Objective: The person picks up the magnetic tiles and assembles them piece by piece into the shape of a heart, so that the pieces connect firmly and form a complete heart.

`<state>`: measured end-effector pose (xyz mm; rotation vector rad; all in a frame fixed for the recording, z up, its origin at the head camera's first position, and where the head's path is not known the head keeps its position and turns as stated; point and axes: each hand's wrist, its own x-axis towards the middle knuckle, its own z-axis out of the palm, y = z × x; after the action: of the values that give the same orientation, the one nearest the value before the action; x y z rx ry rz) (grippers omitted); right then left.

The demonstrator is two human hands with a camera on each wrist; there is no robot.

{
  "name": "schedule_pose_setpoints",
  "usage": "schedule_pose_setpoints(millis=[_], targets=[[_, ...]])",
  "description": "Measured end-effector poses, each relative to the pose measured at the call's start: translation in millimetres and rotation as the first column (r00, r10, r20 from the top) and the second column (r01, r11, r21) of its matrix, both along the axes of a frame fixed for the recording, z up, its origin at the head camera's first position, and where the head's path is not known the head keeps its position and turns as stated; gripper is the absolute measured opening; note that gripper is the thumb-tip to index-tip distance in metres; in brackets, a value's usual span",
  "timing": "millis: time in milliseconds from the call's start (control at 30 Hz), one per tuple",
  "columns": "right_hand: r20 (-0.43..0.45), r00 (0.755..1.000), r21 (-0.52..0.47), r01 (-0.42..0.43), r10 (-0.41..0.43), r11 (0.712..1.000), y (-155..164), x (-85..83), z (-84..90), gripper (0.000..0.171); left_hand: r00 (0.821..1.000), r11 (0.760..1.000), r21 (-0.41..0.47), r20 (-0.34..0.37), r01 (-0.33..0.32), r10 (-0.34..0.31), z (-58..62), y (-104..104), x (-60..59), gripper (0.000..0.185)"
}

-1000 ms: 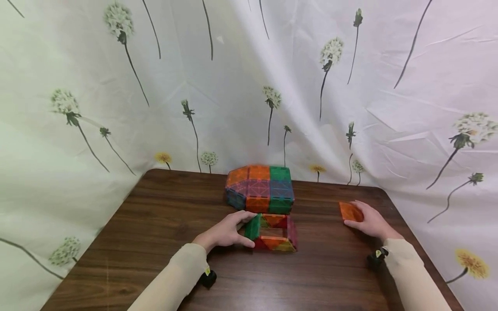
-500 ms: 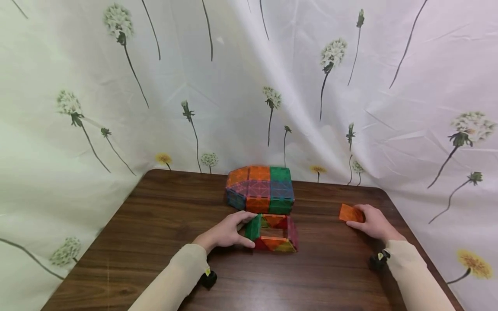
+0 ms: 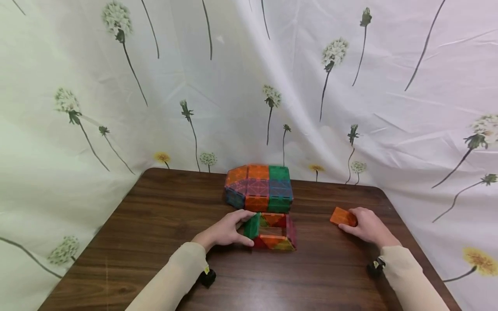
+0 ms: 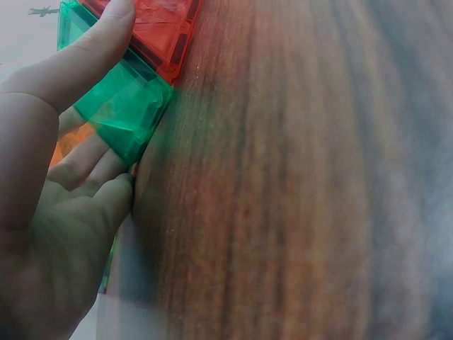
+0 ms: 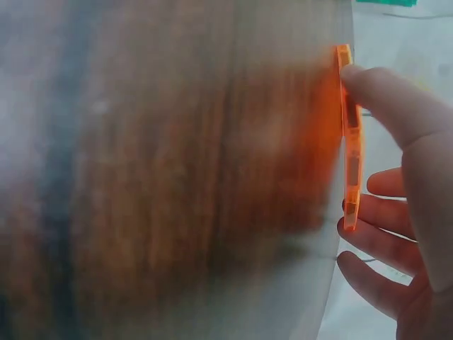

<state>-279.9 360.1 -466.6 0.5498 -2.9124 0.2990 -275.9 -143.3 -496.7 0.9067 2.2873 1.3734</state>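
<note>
An open-topped frame of magnetic tiles (image 3: 273, 242) stands mid-table, its walls red, orange, yellow, green and purple. My left hand (image 3: 227, 229) holds its green left end, thumb at the near side and fingers at the far side. In the left wrist view the thumb crosses the green tile (image 4: 124, 106) near a red tile (image 4: 164, 35). Off to the right, my right hand (image 3: 367, 225) pinches an orange square magnetic tile (image 3: 343, 217). That orange tile (image 5: 352, 156) appears edge-on in the right wrist view, between thumb and fingertips, close over the table.
Behind the frame sits a larger closed block of magnetic tiles (image 3: 258, 188) in orange, purple, blue and green. The brown wooden table (image 3: 155, 207) ends at a white curtain (image 3: 233, 86) printed with dandelions.
My right hand has moved a little left with the orange tile, which has turned and lies flatter to view. My left hand has stayed on the frame.
</note>
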Motion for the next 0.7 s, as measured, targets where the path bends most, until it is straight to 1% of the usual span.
schedule_pose_setpoints(millis=[100,200,300,433,533,700], targets=[[-0.01,1.0,-0.004,0.003,-0.003,1.0,-4.1,3.4,2.8,0.065,1.0,1.0,0.0,-0.001,-0.002,0.002,0.2,0.0,0.3,0.084],[-0.043,0.999,-0.035,0.005,-0.007,0.999,-10.5,7.0,7.0,0.065,1.0,1.0,-0.003,-0.007,0.001,-0.001,0.1,0.3,0.4,0.084],[-0.095,0.995,-0.085,-0.028,0.019,0.996,-22.6,10.8,14.5,0.06,1.0,1.0,-0.009,-0.012,0.001,-0.001,-0.6,0.1,0.0,0.085],[-0.157,0.984,-0.133,-0.1,0.079,0.986,-47.0,16.3,26.4,0.054,1.0,1.0,-0.007,-0.02,-0.001,0.001,-1.1,-0.4,-0.7,0.084],[-0.183,0.975,-0.155,-0.157,0.128,0.975,-67.9,21.5,33.8,0.054,1.0,1.0,-0.002,-0.021,-0.001,0.001,-0.9,-0.5,-0.7,0.082],[-0.212,0.949,-0.177,-0.274,0.235,0.945,-102.8,29.5,37.9,0.054,1.0,1.0,-0.008,-0.011,-0.007,0.007,0.6,0.3,0.1,0.082]])
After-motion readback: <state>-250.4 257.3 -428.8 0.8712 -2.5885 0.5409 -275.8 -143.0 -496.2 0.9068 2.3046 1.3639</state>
